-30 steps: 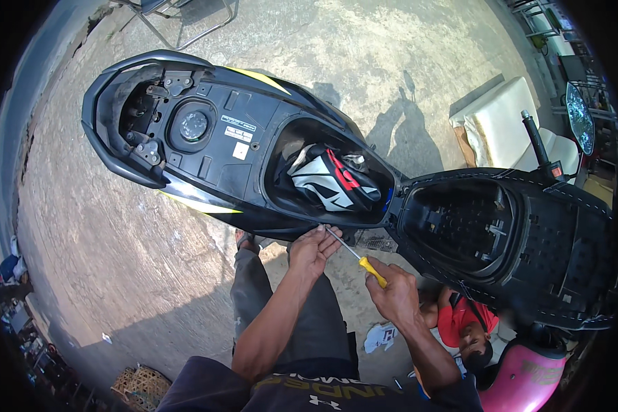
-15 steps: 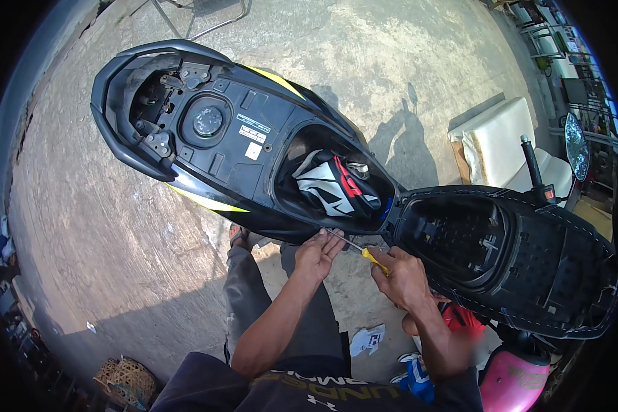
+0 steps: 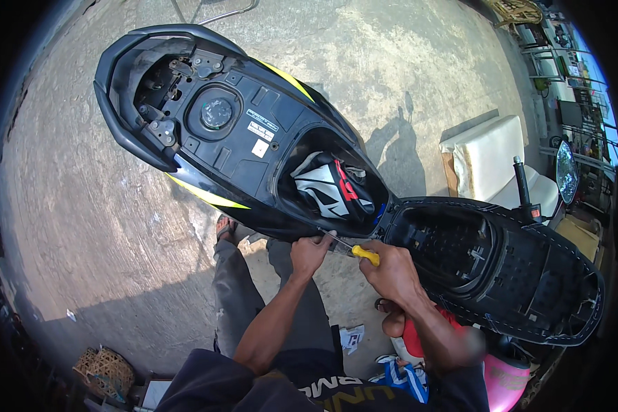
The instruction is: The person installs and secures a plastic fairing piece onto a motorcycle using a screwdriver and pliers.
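The right hand (image 3: 391, 271) grips a thin, stiff screwdriver with a yellow plastic handle (image 3: 364, 255) by that handle, at the rim of the black scooter body (image 3: 254, 147); it looks light. The left hand (image 3: 309, 250) pinches the metal tip

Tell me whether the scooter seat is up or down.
Up: the seat is flipped open, underside showing, and the storage compartment lies exposed.

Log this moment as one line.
right hand: holds yellow-handled screwdriver | left hand: on scooter body edge | seat: flipped open
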`<action>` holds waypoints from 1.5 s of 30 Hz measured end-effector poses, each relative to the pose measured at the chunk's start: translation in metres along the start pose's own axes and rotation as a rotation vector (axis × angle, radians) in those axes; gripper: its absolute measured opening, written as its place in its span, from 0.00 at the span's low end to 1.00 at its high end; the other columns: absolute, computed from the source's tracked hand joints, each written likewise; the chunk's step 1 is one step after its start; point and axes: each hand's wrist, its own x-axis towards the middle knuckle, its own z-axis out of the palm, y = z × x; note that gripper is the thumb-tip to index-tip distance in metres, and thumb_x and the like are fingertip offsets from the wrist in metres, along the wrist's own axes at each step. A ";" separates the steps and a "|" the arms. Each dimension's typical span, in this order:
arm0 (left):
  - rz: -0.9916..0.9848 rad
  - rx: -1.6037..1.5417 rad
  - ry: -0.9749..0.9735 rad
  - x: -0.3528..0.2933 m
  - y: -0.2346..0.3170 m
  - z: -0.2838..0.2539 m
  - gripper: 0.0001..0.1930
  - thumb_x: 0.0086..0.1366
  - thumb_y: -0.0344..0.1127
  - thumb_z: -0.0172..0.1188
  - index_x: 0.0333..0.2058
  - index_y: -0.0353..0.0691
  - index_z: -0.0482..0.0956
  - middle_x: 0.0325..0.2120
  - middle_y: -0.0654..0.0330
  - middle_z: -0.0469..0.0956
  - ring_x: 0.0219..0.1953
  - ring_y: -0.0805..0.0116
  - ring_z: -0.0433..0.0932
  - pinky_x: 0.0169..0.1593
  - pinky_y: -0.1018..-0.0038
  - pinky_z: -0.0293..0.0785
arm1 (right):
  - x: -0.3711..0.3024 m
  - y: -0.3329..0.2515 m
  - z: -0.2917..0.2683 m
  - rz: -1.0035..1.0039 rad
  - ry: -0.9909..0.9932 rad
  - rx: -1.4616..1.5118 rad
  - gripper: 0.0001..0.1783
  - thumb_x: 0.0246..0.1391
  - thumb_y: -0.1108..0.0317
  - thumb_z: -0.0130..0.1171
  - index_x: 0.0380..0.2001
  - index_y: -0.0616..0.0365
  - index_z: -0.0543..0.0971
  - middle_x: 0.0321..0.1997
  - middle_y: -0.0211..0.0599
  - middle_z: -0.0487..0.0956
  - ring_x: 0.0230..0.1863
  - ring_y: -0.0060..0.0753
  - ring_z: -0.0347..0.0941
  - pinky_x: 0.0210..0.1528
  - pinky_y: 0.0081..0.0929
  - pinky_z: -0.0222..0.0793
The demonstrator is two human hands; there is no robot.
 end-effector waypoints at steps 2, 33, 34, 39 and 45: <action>0.034 0.053 0.043 -0.003 0.010 -0.003 0.25 0.63 0.62 0.66 0.28 0.44 0.90 0.17 0.50 0.81 0.26 0.45 0.84 0.36 0.55 0.79 | 0.002 -0.006 -0.006 -0.023 -0.044 -0.091 0.16 0.50 0.70 0.66 0.43 0.63 0.82 0.44 0.62 0.83 0.44 0.66 0.82 0.49 0.51 0.79; 0.324 -0.061 0.210 0.009 -0.004 -0.004 0.22 0.65 0.49 0.64 0.19 0.36 0.84 0.17 0.44 0.78 0.22 0.42 0.81 0.30 0.52 0.77 | 0.006 -0.014 -0.010 -0.359 -0.009 -0.572 0.21 0.61 0.64 0.63 0.55 0.60 0.77 0.35 0.54 0.82 0.36 0.64 0.83 0.42 0.55 0.81; 0.319 -0.050 0.208 0.007 -0.005 -0.001 0.22 0.65 0.49 0.64 0.19 0.36 0.84 0.17 0.44 0.78 0.22 0.42 0.81 0.30 0.52 0.77 | 0.004 -0.010 -0.010 -0.343 -0.031 -0.562 0.22 0.61 0.64 0.64 0.56 0.60 0.76 0.36 0.54 0.82 0.36 0.64 0.83 0.42 0.55 0.81; 0.330 -0.040 0.203 0.010 -0.008 -0.002 0.22 0.65 0.49 0.64 0.20 0.37 0.84 0.18 0.44 0.79 0.23 0.41 0.81 0.31 0.53 0.77 | 0.000 -0.018 -0.014 -0.422 0.007 -0.500 0.20 0.62 0.66 0.63 0.55 0.62 0.76 0.38 0.54 0.80 0.36 0.67 0.82 0.42 0.54 0.81; 0.317 -0.043 0.173 0.006 0.000 0.001 0.22 0.66 0.50 0.63 0.21 0.37 0.85 0.19 0.44 0.79 0.24 0.41 0.82 0.33 0.52 0.77 | 0.001 -0.007 -0.014 -0.195 -0.070 -0.310 0.27 0.64 0.63 0.62 0.62 0.63 0.71 0.43 0.60 0.79 0.40 0.69 0.81 0.46 0.53 0.80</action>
